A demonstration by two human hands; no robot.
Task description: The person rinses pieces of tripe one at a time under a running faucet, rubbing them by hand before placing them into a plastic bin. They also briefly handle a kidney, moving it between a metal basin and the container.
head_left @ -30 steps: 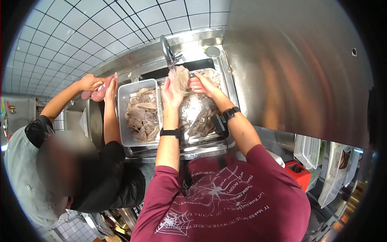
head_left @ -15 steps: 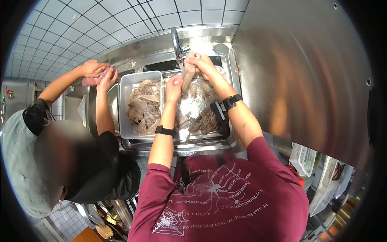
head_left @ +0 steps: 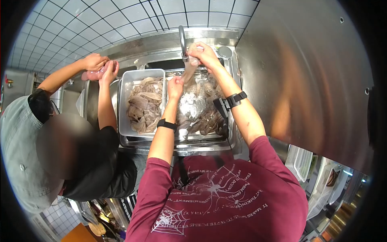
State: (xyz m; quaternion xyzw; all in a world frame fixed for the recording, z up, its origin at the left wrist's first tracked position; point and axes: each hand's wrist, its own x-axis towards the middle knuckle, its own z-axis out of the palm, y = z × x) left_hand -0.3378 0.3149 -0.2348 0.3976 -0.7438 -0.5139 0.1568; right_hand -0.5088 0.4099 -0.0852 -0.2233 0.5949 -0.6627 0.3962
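Between my two hands stretches a limp, pale grey-brown piece of raw meat, glossy and wet, below the tap. My left hand is closed on its lower end, near the right wall of the plastic tub. Higher up, my right hand grips the other end just right of the spout. Under both hands, more grey-brown pieces lie in shiny water in the metal basin. The clear plastic tub on the left holds a heap of similar limp pieces.
At the left, a co-worker's hands hold a pink, slick piece of meat over the neighbouring sink. A steel panel rises on the right, and a tiled wall stands behind. White baskets sit low at the right.
The held piece now hangs more fully stretched between my hands, with my right hand slightly higher and to the right. The view has shifted a little.
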